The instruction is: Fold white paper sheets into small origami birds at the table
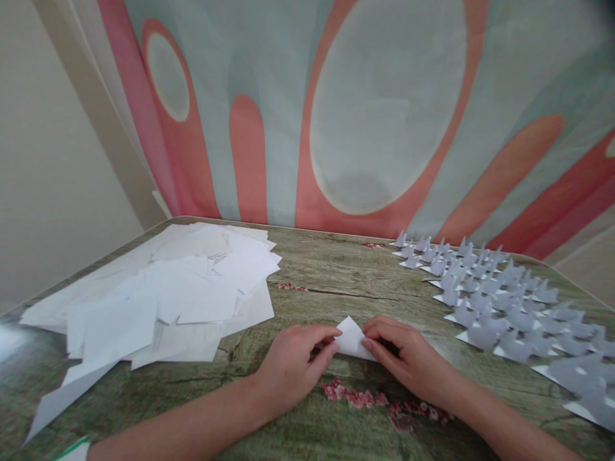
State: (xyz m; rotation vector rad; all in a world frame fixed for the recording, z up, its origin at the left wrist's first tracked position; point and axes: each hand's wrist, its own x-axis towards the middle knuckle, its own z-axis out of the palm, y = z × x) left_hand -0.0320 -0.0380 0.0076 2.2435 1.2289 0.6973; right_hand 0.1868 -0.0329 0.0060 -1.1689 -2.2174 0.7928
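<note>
A small folded piece of white paper [352, 339] with a pointed top is held between my two hands, just above the wood-patterned table. My left hand [298, 355] pinches its left edge between thumb and fingers. On the opposite side, my right hand [402, 352] grips the right edge the same way, thumb in front. The fingertips cover both side corners of the paper. Below the hands, a printed pink flower pattern [355, 394] shows on the tabletop.
A loose heap of white paper sheets [206, 275] spreads over the table's left side. Several rows of folded paper cranes [500, 301] stand on the right. Behind the wood-grain table [331, 269] hangs a coloured wall covering [384, 115].
</note>
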